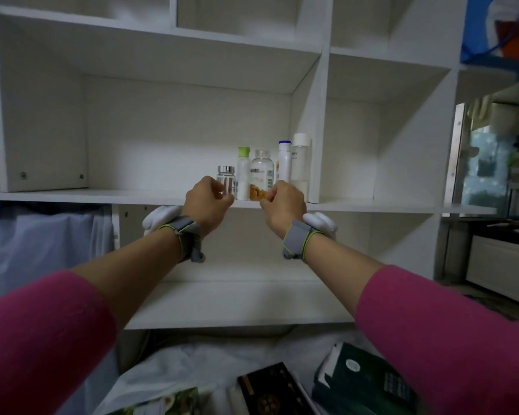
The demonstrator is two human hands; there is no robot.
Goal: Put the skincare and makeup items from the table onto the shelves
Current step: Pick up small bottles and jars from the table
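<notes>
A row of skincare bottles stands at the right end of the middle shelf (102,194): a silver-capped bottle (226,178), a green-capped white bottle (243,175), a clear jar with orange capsules (262,175), a blue-capped white bottle (284,161) and a tall white-capped bottle (300,160). My left hand (206,202) hovers at the shelf edge just in front of the silver-capped bottle, fingers curled, with nothing seen in them. At the same edge, before the capsule jar, my right hand (283,205) is curled too and shows nothing in it.
White cubbies surround the middle shelf, with a divider wall (319,130) right of the bottles. A lower shelf (237,301) lies under my arms. Dark boxes (363,384) and packets (174,399) lie on the cloth-covered table below. A cabinet (501,265) stands at right.
</notes>
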